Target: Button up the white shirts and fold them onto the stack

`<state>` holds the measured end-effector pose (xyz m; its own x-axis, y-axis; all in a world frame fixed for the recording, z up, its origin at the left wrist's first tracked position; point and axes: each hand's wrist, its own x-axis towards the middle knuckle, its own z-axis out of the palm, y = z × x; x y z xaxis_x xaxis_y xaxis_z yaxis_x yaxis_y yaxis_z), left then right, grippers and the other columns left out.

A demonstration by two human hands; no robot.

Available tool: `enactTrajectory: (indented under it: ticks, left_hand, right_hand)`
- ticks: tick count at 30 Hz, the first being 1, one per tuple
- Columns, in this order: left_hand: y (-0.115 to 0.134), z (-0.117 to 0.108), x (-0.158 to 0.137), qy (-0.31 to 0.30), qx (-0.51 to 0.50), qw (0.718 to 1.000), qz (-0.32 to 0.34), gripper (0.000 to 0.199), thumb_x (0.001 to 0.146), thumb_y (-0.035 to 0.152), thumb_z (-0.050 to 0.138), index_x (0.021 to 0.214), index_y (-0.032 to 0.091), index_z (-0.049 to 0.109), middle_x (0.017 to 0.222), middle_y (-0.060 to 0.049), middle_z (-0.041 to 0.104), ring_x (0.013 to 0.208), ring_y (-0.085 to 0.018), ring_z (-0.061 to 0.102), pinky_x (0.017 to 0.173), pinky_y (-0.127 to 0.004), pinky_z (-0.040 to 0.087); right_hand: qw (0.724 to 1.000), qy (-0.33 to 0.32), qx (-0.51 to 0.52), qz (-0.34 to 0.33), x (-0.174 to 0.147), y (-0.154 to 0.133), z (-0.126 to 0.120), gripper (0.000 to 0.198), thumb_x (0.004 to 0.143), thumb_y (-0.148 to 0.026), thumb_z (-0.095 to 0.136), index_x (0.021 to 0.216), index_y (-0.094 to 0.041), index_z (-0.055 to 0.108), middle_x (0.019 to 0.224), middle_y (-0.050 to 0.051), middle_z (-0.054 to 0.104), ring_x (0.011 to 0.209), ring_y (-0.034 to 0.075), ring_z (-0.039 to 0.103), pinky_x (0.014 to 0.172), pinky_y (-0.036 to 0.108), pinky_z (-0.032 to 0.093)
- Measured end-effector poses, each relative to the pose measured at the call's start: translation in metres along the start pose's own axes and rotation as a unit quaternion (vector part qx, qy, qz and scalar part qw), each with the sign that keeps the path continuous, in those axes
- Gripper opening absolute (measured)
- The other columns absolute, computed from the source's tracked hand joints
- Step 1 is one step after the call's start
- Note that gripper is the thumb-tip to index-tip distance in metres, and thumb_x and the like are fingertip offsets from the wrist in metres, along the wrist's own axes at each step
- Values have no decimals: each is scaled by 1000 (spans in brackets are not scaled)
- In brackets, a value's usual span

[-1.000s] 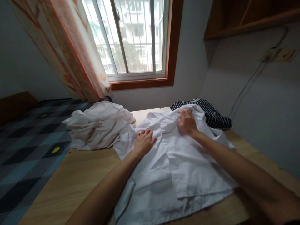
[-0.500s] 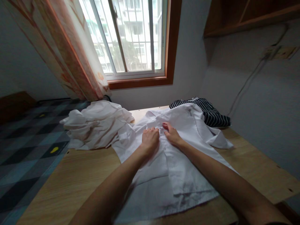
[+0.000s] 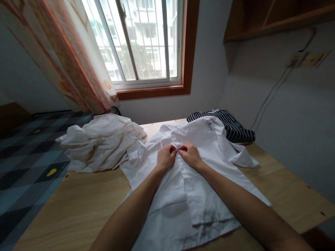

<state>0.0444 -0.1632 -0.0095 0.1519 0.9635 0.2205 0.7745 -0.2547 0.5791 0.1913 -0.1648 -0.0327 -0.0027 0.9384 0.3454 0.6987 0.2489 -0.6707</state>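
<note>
A white button-up shirt [image 3: 206, 188] lies spread out, its collar toward the window and its hem toward me. My left hand [image 3: 166, 157] pinches the front edge of the shirt at chest height. Just beside it, my right hand [image 3: 190, 153] has thumb and fingers closed on the opposite side of the same front opening. The fingertips of both hands almost meet there. A small button shows on the placket below the hands, and another nearer the collar. What lies right between the fingertips is too small to make out.
The shirt rests on a wooden table [image 3: 86, 198]. A crumpled white cloth heap [image 3: 102, 139] lies at the left, and a black-and-white striped garment [image 3: 232, 125] at the back right. Beyond the left edge is a checked bedspread [image 3: 23, 174]. A wooden shelf [image 3: 253, 31] hangs upper right.
My right hand has drawn its fingers in from a looser pose to a pinch on the shirt front. My left hand has turned slightly, its fingertips now meeting the right ones. The view shifted slightly.
</note>
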Motion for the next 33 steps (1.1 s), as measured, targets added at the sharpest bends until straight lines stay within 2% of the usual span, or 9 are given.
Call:
enactTrajectory:
  ticks: [5,9,16,24,29,33]
  left_hand:
    - [-7,4,0,15,-94,995,29,6,79,19,62,78,17,68,74,-1,66,68,-14,55,66,-24,38]
    - [-7,5,0,11,-129,991,42,8,79,22,63,75,16,67,68,0,63,63,-12,53,63,-23,37]
    - [-7,4,2,7,-190,981,33,9,75,23,65,72,15,66,64,1,63,61,-12,53,60,-23,37]
    - [-3,2,0,24,-227,972,49,6,72,20,67,70,15,67,67,0,66,64,-12,56,64,-23,42]
    - [-2,2,-2,14,-232,970,68,10,77,23,62,74,17,69,71,-1,69,65,-13,59,65,-24,44]
    - [-2,0,-3,29,-246,966,72,14,78,20,58,83,16,70,80,-4,72,72,-15,63,69,-25,47]
  right_hand:
    - [994,-13,103,-17,1,6,-4,5,76,-23,64,77,-18,67,83,4,66,80,18,60,77,30,45]
    - [984,-45,171,-25,1,11,-7,10,78,-28,61,77,-19,62,78,1,63,74,16,57,72,28,45]
    - [989,-24,143,-30,-1,5,-8,8,80,-27,56,77,-20,59,77,1,59,71,16,54,69,27,42]
    - [996,7,93,4,-3,0,-1,9,80,-26,54,75,-21,58,81,3,62,76,18,56,73,29,42]
    - [991,-4,132,6,-3,6,1,12,80,-30,54,74,-21,58,80,3,63,76,18,57,73,29,43]
    - [984,-19,174,6,-2,7,-1,19,82,-36,53,77,-20,61,79,2,63,75,17,57,72,28,45]
